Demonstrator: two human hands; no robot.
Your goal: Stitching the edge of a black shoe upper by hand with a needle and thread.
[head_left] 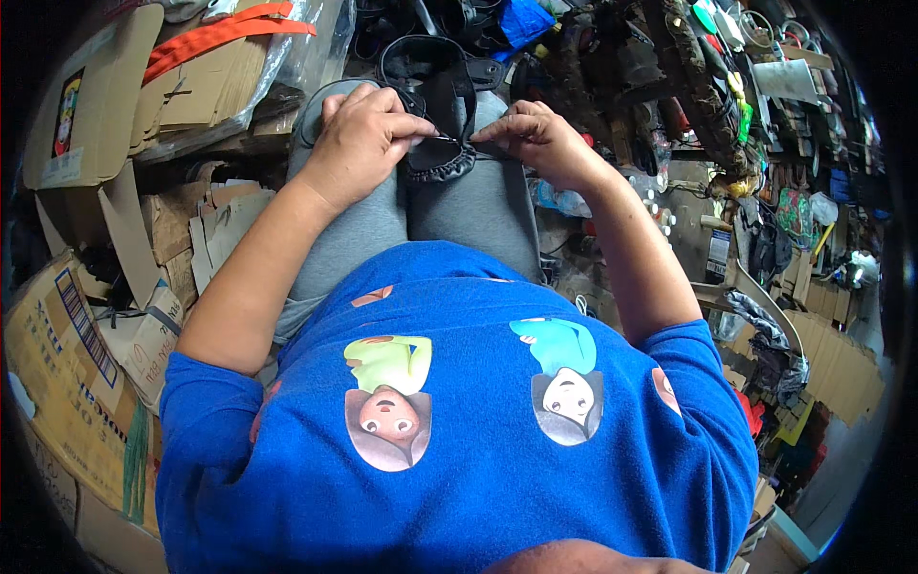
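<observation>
Fingertips came together over the lap, nearly meeting above a black strapped piece [448,175], and that was where all the action sat! The piece lay over the grey trousers [356,218], mostly on the right thigh, its near edge puckered into a gathered band, its dark straps looping away toward the knees. In from the left came the left hand [361,137], thumb and forefinger pinched on a thin sliver [446,138] that pointed straight at the opening; needle, hook or cord end, it was too small to tell. Across from it, the right hand [547,140] reached its forefinger to the strap beside that opening, the other fingers curled back; whether its thumb had closed on the material, I could not tell. Close work, this, and by the look of it the step in hand was threading or working the sliver in at the gathered edge, one side steadying, the other feeding. What did the next move call for? Steady tension from the right, I judged, and a small, straight push from the left, with the opening kept spread so that the sliver's tip would not snag in the folds. Off to the left, a cardboard box [88,158] and bright orange strips [229,36] crowded the sideline, both hands well clear of them
</observation>
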